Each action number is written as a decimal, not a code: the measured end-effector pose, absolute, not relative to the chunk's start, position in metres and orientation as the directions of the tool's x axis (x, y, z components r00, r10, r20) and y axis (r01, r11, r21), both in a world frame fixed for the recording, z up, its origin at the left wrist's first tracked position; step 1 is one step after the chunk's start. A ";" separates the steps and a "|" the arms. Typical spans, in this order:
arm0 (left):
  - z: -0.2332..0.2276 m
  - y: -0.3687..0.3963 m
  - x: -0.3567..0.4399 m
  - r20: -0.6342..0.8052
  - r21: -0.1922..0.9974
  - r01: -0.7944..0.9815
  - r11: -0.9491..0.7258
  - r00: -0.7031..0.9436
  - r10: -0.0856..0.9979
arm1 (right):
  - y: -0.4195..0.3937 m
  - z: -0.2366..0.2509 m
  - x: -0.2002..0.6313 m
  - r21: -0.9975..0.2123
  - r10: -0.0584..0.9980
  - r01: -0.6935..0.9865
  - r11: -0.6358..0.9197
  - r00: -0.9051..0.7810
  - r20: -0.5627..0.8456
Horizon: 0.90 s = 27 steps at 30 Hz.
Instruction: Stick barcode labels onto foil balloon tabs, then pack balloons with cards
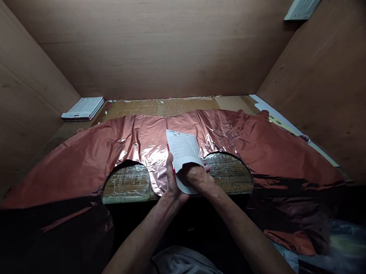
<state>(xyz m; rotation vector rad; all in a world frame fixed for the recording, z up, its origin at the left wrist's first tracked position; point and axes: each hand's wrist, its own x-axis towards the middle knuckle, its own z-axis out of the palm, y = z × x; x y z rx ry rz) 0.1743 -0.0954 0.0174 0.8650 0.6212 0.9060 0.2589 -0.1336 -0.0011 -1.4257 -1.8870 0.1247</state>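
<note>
1 card [182, 147] pinched by both hands' fingers [172, 181] | 1 foil balloon [146, 143] | 1 booklet stack [83, 108]

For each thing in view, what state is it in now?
White card: upright, held by both hands.
Left hand: closed on the card's left edge.
Right hand: closed over its lower part.
Foil balloon: flat, deflated, spread over the table.
Booklet stack: closed, lying flat.

We see fine print on the white card [184, 150] above the bench's near edge and on the booklets [84, 108] at its far left corner; we can read no word or number.
</note>
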 end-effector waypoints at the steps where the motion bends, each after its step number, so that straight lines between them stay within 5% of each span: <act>1: 0.020 -0.092 0.172 -0.100 0.859 -0.399 0.321 0.484 0.870 | -0.136 0.005 0.257 -0.482 0.862 0.796 0.365 -0.093 0.498; 4: 0.028 -0.077 0.148 -0.090 0.915 -0.312 0.254 0.456 0.885 | -0.151 0.023 0.246 -0.408 0.842 0.808 0.425 -0.188 0.506; 7: 0.037 -0.061 0.106 -0.211 0.977 0.110 0.181 0.433 0.877 | -0.177 0.029 0.242 -0.273 0.711 0.755 0.596 -0.339 0.616; 10: 0.046 -0.049 0.075 -0.284 0.806 0.590 0.046 0.319 0.904 | -0.200 0.031 0.257 -0.273 0.614 0.646 0.712 -0.386 0.688; 13: 0.045 -0.044 0.080 0.029 0.563 0.810 -0.164 0.179 0.983 | -0.193 0.044 0.275 -0.321 0.641 0.661 0.678 -0.319 0.698; 15: 0.032 -0.045 0.099 0.243 0.420 0.820 -0.390 0.312 0.918 | -0.166 0.053 0.280 -0.284 0.677 0.764 0.580 -0.257 0.690; 19: -0.008 -0.053 0.134 0.277 0.281 0.613 -0.738 0.684 0.674 | -0.088 0.038 0.276 -0.291 0.825 0.846 0.447 -0.264 0.499; 23: -0.021 -0.052 0.141 0.211 0.252 0.594 -0.764 0.737 0.643 | -0.051 -0.003 0.287 -0.552 0.924 0.751 0.362 -0.213 0.316; 27: -0.016 -0.043 0.143 0.175 0.229 0.622 -0.749 0.730 0.660 | -0.098 -0.008 0.312 -0.622 0.888 0.686 0.377 -0.078 0.452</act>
